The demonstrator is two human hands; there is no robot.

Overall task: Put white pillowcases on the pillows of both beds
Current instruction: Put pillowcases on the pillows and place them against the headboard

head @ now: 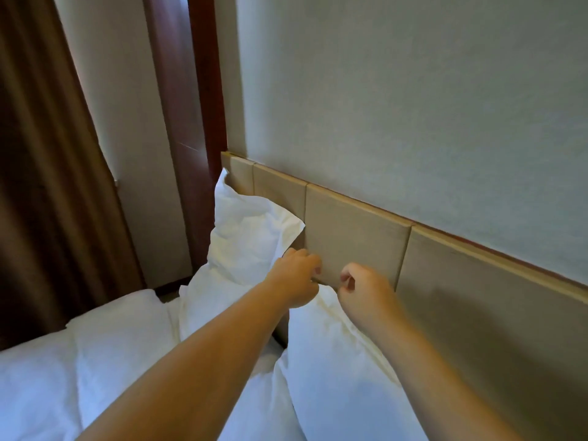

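A pale grey-green textured wall (397,90) fills the upper right. Along its foot runs a beige padded headboard of square fabric panels (356,230) with a light wood strip on top, slanting down to the right edge. At the headboard's left end stands a dark red-brown wooden door frame (191,122). Beside it is a plain cream wall strip (127,138), then a long brown curtain (41,170) at the left edge. Light is soft and dim.

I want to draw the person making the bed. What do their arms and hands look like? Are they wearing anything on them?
Both arms are bare all the way down, with no sleeves in view. The left hand and the right hand have no gloves. No watch, bracelet or ring shows on either. So draw two plain bare arms with nothing worn on them.
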